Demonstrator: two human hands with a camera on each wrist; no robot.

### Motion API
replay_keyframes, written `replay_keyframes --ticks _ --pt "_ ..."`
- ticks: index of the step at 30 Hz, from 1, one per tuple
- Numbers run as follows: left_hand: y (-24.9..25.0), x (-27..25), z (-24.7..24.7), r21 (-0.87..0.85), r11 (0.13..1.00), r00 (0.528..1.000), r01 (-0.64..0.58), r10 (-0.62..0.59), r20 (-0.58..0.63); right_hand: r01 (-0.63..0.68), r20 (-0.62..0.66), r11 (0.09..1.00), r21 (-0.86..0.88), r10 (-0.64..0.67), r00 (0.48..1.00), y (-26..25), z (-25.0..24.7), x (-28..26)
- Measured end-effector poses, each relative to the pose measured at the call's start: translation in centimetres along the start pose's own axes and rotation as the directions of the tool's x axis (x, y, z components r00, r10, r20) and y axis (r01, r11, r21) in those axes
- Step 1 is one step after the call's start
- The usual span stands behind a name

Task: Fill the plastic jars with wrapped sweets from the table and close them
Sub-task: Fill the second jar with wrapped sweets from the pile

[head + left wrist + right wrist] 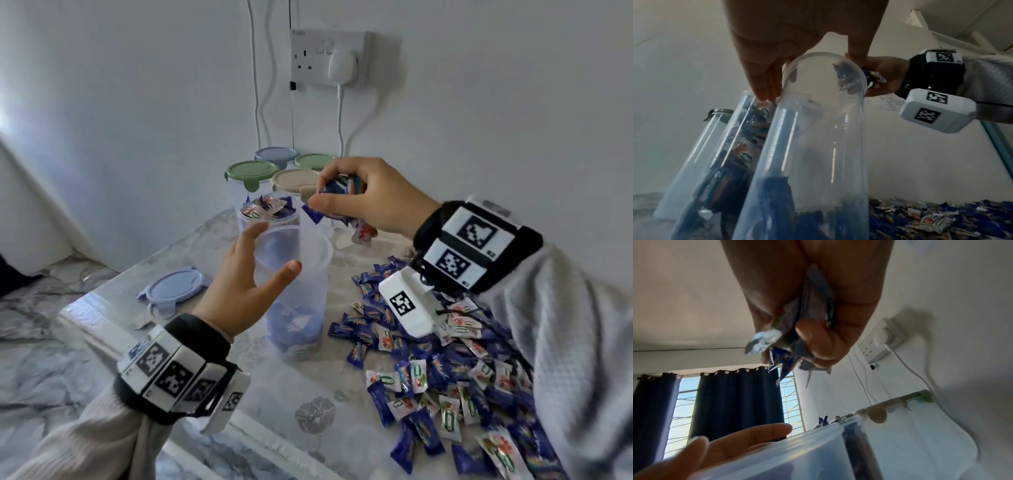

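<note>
1. Left hand [245, 281]: grip released, fingers fairly straight and spread round the upper part of the open jar [298, 291]. Whether the palm touches the wall cannot be told.
2. Open jar: clear plastic, upright at the middle of the tabletop [267, 404], with a shallow layer of blue-wrapped sweets at its bottom.
3. Right hand [363, 202]: grip clenched round a handful of sweets [337, 186], held above and just right of the open jar's mouth; wrapper ends stick out below the fingers.
4. Full jar [263, 214]: lidless, just behind the open jar, packed to the rim with sweets.
5. Closed jars, far side by the wall: green lid [251, 171], beige lid [296, 180], a second green lid [313, 161], blue lid [275, 154].
6. Loose blue lid [176, 289]: flat on the tabletop, left of the open jar.
7. Pile of sweets [445, 370]: blue and white wrappers, spread over the near right of the tabletop.
8. Wall socket [329, 56]: white plug and cable, above the jars.
</note>
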State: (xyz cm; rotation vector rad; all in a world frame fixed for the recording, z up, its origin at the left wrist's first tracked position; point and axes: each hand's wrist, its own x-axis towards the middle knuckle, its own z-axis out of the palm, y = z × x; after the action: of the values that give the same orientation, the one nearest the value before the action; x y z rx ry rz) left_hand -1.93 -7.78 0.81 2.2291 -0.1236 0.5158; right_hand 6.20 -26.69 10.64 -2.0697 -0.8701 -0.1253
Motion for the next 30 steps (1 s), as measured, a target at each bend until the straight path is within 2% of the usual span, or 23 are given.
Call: replay_keyframes --ticks 3,6,8,10,12,15,17,20,24,30 --pt "0.0 -0.4 0.2 -0.11 0.993 0.999 0.046 -0.045 0.019 0.042 0.102 0.997 -0.057 -0.036 0.994 -1.0 1.8 1.7" --pt "-0.1 -0.7 0.2 -0.186 0.98 0.998 0.063 -0.06 0.018 0.114 0.266 0.953 -0.281 -0.037 0.963 -1.0 3.8 2.8" --pt "0.1 -0.8 0.2 -0.212 0.975 0.998 0.063 -0.062 0.01 0.138 0.345 0.931 -0.339 -0.013 0.939 -0.9 4.7 3.3" --pt "0.3 -0.9 0.1 -0.212 0.975 0.998 0.068 -0.068 0.008 0.138 0.318 0.94 -0.312 -0.034 0.947 -0.6 5.2 3.7" --pt "0.4 -0.9 0.1 -0.217 0.972 0.996 0.089 -0.088 0.016 0.128 0.224 0.961 -0.246 -0.072 0.972 -0.5 5.3 3.9" --pt "0.4 -0.9 0.1 -0.226 0.97 0.996 0.084 -0.082 0.015 0.113 0.069 0.991 -0.068 -0.108 0.992 -0.2 5.6 4.0" --pt "0.3 -0.9 0.2 -0.237 0.968 0.997 0.081 -0.081 0.011 0.105 0.021 0.994 0.028 -0.106 0.994 0.1 6.1 3.8" --pt "0.4 -0.9 0.3 -0.253 0.964 0.996 0.081 -0.084 -0.001 0.061 0.012 0.994 0.087 -0.062 0.998 0.5 6.8 3.3" --pt "0.4 -1.1 0.3 -0.276 0.955 0.994 0.11 -0.112 0.008 0.09 0.03 0.995 0.049 -0.091 0.995 0.8 7.3 2.4" --pt "0.6 -1.1 0.2 -0.272 0.954 0.991 0.129 -0.13 0.012 0.07 0.063 0.964 0.258 -0.089 0.994 1.3 7.1 1.2"
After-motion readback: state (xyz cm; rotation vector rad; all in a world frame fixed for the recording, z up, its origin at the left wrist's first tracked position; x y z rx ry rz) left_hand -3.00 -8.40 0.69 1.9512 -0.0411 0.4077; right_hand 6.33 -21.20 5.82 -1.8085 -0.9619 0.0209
